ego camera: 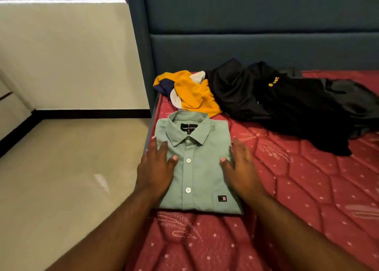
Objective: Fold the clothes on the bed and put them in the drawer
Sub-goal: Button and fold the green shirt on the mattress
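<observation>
Red mattress (pixel 307 188), frame centre: left hand (pixel 155 168) and right hand (pixel 240 166) flat on folded green shirt (pixel 196 168); drawer next, probably, though unseen

A red quilted mattress (pixel 307 188) carries three things: a folded green shirt (pixel 196 168) near its left edge, a crumpled yellow garment (pixel 194 94) just beyond it, and a black heap (pixel 287 106) spreading rightward at the far side.
</observation>
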A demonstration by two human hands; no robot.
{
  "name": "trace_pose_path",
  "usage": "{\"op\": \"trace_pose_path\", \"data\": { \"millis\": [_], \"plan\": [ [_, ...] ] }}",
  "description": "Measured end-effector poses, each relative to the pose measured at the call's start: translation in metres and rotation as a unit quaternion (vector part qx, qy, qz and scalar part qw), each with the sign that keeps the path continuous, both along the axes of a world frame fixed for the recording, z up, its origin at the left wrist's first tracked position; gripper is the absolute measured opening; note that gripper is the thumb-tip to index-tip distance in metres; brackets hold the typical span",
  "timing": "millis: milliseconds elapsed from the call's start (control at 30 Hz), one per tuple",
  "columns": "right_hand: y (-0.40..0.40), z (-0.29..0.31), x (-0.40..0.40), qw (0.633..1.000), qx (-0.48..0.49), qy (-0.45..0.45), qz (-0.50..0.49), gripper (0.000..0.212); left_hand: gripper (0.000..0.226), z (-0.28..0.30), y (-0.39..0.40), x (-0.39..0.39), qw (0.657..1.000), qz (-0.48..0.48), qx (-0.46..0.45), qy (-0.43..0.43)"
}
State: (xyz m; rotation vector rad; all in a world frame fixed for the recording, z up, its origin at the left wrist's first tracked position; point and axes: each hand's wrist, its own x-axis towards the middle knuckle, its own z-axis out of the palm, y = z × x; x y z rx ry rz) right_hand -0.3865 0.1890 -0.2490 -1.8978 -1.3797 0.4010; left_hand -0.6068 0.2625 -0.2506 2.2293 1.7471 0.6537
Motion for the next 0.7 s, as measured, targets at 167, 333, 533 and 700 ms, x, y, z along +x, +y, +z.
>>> {"op": "trace_pose_path", "data": {
  "millis": [167,333,533,700],
  "plan": [
    [-0.034,0.003,-0.027,0.946,-0.107,-0.256,0.169,0.068,0.069,0.008,-0.041,0.027,0.97,-0.115,-0.09,0.194],
    [-0.046,-0.008,-0.022,0.939,-0.196,-0.249,0.137,0.069,0.068,-0.002,-0.056,0.028,0.974,-0.112,-0.07,0.182],
    [-0.058,0.009,-0.028,0.921,-0.167,-0.324,0.135,0.071,0.061,0.009,-0.061,0.027,0.983,-0.082,-0.075,0.144],
    [-0.016,0.014,-0.052,0.927,-0.089,-0.297,0.211,0.065,0.054,0.004,-0.036,0.02,0.982,-0.076,-0.093,0.144]
  ]
}}
